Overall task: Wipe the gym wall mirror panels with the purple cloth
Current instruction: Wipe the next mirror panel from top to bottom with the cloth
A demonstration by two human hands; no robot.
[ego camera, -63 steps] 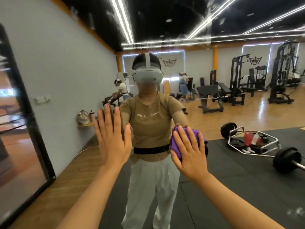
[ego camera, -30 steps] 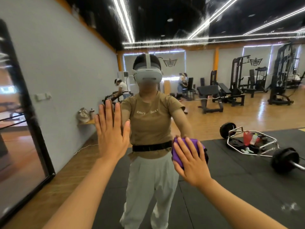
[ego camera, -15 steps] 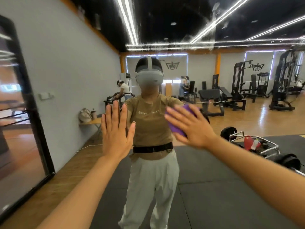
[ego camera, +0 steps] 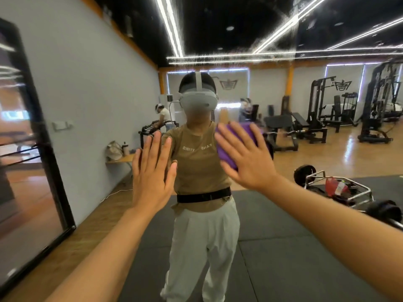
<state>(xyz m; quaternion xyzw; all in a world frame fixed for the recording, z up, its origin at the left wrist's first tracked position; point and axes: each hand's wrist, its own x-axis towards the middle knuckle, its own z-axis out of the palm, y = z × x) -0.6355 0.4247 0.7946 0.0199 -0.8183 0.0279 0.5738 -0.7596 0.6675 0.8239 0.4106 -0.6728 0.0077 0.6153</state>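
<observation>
And the right hand (ego camera: 248, 158) has swept up from waist height to chest height on the mirror (ego camera: 272, 247), carrying the purple cloth (ego camera: 231, 147) with it, so an upward wiping stroke looks underway on this panel. Its fingers (ego camera: 225, 136) are spread flat, pressing the cloth against the glass. The left hand (ego camera: 151, 173) stays braced flat on the mirror, fingers straight. The cloth looks folded, soft, vivid purple.
</observation>
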